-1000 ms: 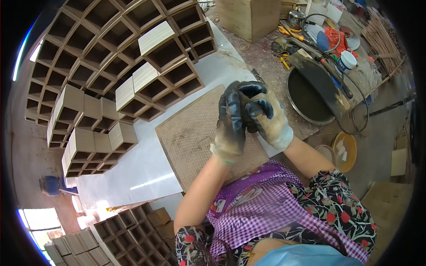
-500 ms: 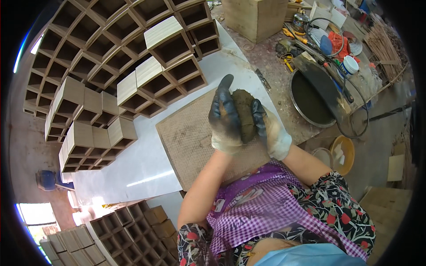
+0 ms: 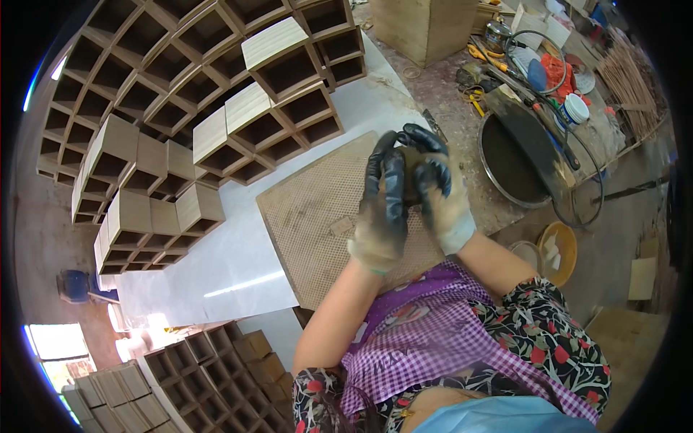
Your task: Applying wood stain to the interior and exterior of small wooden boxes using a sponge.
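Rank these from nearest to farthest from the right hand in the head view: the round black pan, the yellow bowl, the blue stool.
From the right hand:
1. Round black pan, just to its right.
2. Yellow bowl, lower right.
3. Blue stool, far left on the floor.

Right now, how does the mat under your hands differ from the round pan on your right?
The mat is square, tan and flat with a fine woven grid; the pan is round, dark inside, with a raised metal rim. A dark board lies across the pan; gloved hands hover over the mat. Both sit on the workbench.
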Motion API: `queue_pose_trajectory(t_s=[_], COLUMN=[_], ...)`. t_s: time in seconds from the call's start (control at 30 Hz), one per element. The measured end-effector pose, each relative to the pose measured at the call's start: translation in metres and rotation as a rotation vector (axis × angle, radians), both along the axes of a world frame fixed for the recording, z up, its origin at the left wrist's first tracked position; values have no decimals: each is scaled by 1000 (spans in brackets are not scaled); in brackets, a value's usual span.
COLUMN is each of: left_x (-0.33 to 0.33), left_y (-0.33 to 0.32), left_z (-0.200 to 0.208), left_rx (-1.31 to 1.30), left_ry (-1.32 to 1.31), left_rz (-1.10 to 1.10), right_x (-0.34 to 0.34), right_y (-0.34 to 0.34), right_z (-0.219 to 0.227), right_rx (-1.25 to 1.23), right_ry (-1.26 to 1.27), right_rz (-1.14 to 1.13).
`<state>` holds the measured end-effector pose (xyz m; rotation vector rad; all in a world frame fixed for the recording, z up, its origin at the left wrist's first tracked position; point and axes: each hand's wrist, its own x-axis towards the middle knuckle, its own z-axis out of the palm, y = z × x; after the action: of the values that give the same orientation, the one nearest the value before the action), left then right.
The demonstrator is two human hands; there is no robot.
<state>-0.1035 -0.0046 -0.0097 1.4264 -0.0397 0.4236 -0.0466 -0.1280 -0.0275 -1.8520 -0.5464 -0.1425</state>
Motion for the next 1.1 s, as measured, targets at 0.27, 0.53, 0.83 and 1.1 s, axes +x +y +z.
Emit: queue_pose_trajectory(t_s=[0.27, 0.53, 0.83, 1.1], left_x=[5, 14, 58, 97], left_y=[-12, 14, 76, 121], left_z=[-17, 6, -17, 37], left_rx=[-95, 796, -234, -989], left_ry=[-17, -295, -233, 286], left_rz=[347, 496, 447, 244], right_x=[-12, -17, 36, 61], right_y=[27, 8, -18, -105], right_z=[5, 3, 41, 29], right_rx=[6, 618, 723, 1003], right_ry=[-141, 705, 661, 708], right_rz=[-20, 490, 302, 324])
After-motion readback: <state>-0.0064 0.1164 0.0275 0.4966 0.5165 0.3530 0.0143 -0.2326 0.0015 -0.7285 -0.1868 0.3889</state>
